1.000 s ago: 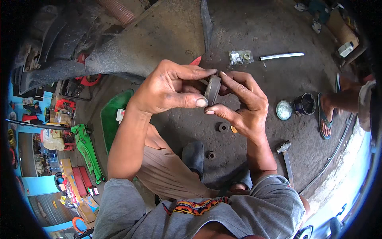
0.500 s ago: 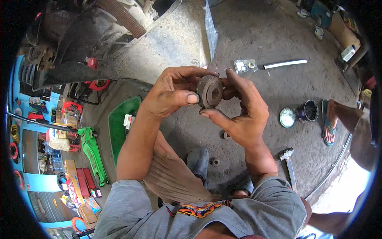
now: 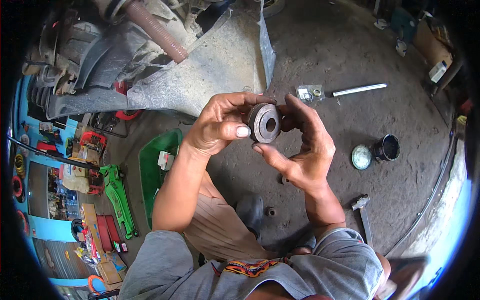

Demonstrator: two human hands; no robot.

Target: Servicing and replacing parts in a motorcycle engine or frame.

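Between my two hands, held up off the floor, is a thick, round, dark metal part with a stepped rim and a hole through its centre. My left hand grips its left edge between the thumb in front and the fingers over the top. My right hand pinches from the other side, thumb at the lower edge and fingertips at the right rim, partly hidden behind it. Under my forearms, a small metal bushing lies on the floor. Another small round piece is mostly hidden by my right hand.
Right of me are a hammer, an opened tin with its lid, a metal rod and a small plastic bag. Left are a green tray and green jack. Dusty vehicle bodywork stands ahead.
The round part has turned slightly, showing its holed face more squarely. Both hands stay on it. The sandalled foot beside the tin has gone from there.
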